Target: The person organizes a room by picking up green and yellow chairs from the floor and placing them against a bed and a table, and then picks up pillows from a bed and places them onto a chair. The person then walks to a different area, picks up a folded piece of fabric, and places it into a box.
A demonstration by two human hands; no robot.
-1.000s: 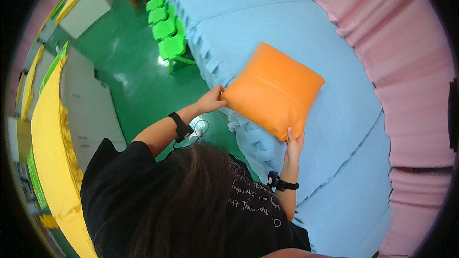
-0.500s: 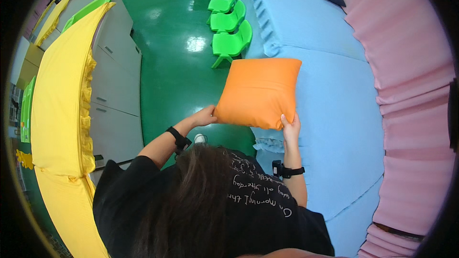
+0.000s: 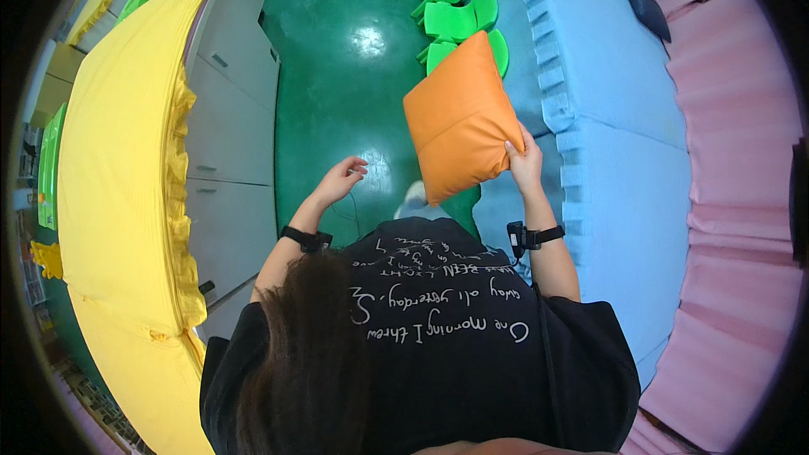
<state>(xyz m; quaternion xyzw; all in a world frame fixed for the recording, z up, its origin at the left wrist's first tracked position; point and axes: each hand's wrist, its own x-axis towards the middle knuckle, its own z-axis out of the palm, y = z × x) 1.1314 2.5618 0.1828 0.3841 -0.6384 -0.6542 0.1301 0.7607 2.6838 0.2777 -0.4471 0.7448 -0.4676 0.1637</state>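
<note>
**Orange cushion held up by one hand**

Yellow cloth (image 3: 126, 168) drapes a long surface down the left of the frame, with grey cabinets (image 3: 227, 152) beside it and a glossy green floor (image 3: 337, 59) running up the centre. Left of centre, the left hand (image 3: 341, 179) hangs free over the floor, fingers loosely curled, gripping nothing. The orange cushion (image 3: 459, 118) sits just right of centre, tilted on a corner, its long diagonal running from upper right to lower left. The right hand (image 3: 524, 164) pinches its lower right edge, so the cushion rises up and left of the grip. Green chairs (image 3: 459, 13) stand above it; a blue ruffled bed (image 3: 624, 143) and pink ruffles (image 3: 742, 202) fill the right.
</note>
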